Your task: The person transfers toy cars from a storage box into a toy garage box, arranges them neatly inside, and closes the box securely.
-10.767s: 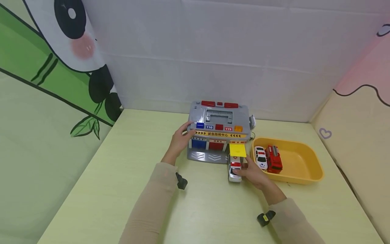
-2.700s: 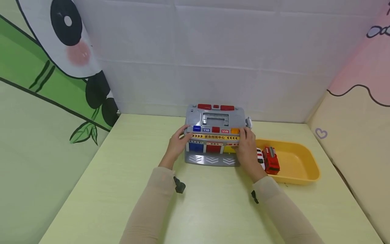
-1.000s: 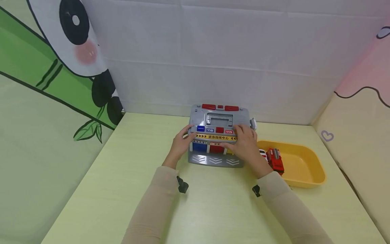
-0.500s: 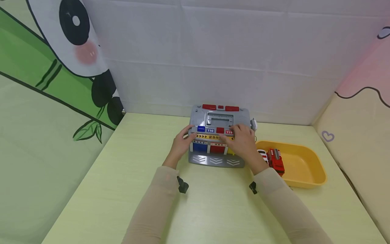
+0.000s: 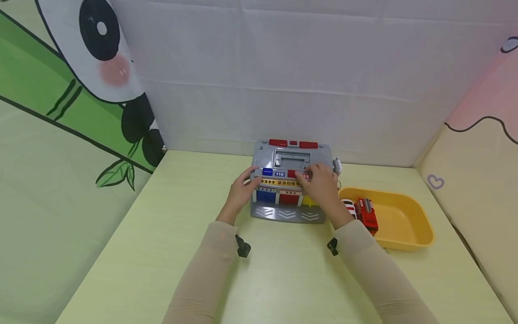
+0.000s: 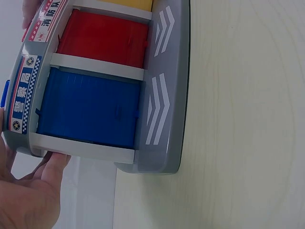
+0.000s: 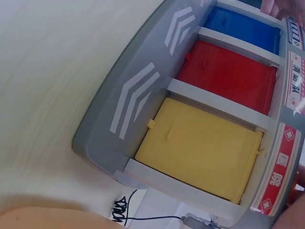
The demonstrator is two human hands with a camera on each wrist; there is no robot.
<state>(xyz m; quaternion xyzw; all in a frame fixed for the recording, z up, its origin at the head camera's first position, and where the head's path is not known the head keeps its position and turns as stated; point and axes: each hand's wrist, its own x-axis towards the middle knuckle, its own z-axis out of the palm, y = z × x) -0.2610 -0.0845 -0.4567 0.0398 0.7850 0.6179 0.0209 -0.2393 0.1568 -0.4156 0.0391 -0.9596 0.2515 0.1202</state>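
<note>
A grey toy garage with a low roof stands at the back of the table. My left hand grips its left end, thumb on the front edge and fingers round the side. Over the right part of the roof's front lies my right hand, its thumb and fingertip at the red button and the 119 label. Part of the yellow banner is hidden beneath it. The blue door, red door and yellow door are all down.
To the right, a yellow tray holds a red fire truck and a white toy car partly behind the right wrist. A handset with a coiled black cord hangs at the garage's right side.
A toy ambulance stood under the raised yellow door; now it is out of sight and that door is down. My right hand has slid left along the roof's front to the red button. Left hand stays.
</note>
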